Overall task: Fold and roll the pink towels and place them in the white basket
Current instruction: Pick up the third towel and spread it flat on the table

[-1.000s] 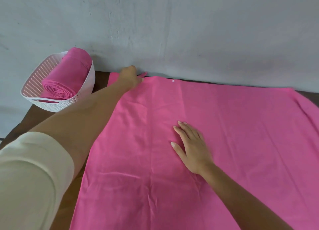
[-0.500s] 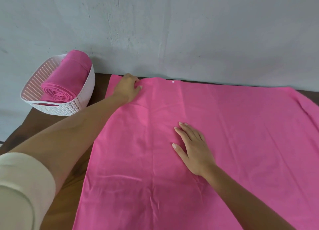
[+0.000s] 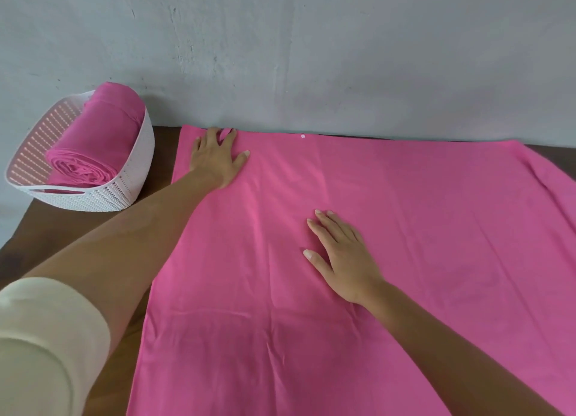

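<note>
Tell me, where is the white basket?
In the head view, the white perforated plastic basket sits far left on the brown table, by the grey wall, holding a rolled pink towel, left of the spread pink towel.

Large pink cloth towel [image 3: 405,244]: spread flat over the brown tabletop [image 3: 59,228]. Far edge runs along the foot of the grey wall [image 3: 311,57]; near edge and right side run out of view. Light creases down the middle and toward the front.

Rolled pink towel [image 3: 103,141]: tight cylinder, spiral end facing the camera, lying tilted inside the white perforated plastic basket [image 3: 135,169].

Basket: upright at the table's far-left corner, near the flat towel's left edge, not touching it.
</note>
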`<move>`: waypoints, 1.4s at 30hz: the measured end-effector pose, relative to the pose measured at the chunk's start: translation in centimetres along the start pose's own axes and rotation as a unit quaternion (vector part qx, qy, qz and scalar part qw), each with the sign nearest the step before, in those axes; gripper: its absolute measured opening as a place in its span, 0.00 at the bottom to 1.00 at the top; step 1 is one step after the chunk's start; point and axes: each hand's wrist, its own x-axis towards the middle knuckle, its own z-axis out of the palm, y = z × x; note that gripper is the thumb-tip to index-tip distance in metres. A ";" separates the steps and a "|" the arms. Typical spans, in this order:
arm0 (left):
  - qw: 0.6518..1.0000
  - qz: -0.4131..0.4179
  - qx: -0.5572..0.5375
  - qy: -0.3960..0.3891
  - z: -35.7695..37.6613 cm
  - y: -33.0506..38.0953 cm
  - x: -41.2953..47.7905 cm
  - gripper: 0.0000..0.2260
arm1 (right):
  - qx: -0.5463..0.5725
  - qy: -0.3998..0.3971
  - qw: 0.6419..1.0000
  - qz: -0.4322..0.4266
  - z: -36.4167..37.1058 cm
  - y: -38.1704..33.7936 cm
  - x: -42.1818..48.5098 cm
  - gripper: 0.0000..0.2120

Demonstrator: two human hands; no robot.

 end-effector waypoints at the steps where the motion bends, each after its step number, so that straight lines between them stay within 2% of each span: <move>1: 1.000 0.004 0.001 0.000 0.0 -0.2 0.1 0.33 | -0.001 -0.004 1.000 0.002 -0.1 0.1 -0.1 0.35; 7: 1.000 -0.015 -0.010 0.022 -0.2 1.5 -1.8 0.28 | 0.028 0.016 0.999 0.032 -0.5 1.6 -2.3 0.33; 13: 0.997 0.033 -0.037 0.065 -0.4 7.6 -8.3 0.22 | 0.058 0.081 0.993 0.062 -1.9 5.6 -7.7 0.27; 19: 0.993 0.059 -0.084 0.060 0.3 16.7 -16.3 0.20 | 0.053 0.119 0.988 0.081 -3.7 9.6 -14.8 0.24; 27: 0.982 0.143 -0.107 0.059 2.5 31.0 -23.9 0.15 | 0.047 0.174 0.979 0.094 -5.4 16.2 -24.6 0.20; 30: 0.975 0.177 -0.127 0.054 4.1 36.4 -26.4 0.17 | 0.037 0.207 0.972 0.106 -5.7 19.1 -28.7 0.18; 33: 0.965 0.214 -0.146 0.039 6.0 42.0 -28.7 0.23 | 0.032 0.237 0.961 0.140 -5.8 22.7 -33.1 0.17; 36: 0.954 0.255 -0.156 0.012 8.0 47.7 -30.9 0.22 | 0.037 0.257 0.946 0.194 -5.7 26.7 -37.9 0.17; 42: 0.928 0.349 -0.127 -0.035 10.6 57.3 -34.2 0.24 | 0.071 0.245 0.908 0.333 -6.1 33.8 -46.2 0.27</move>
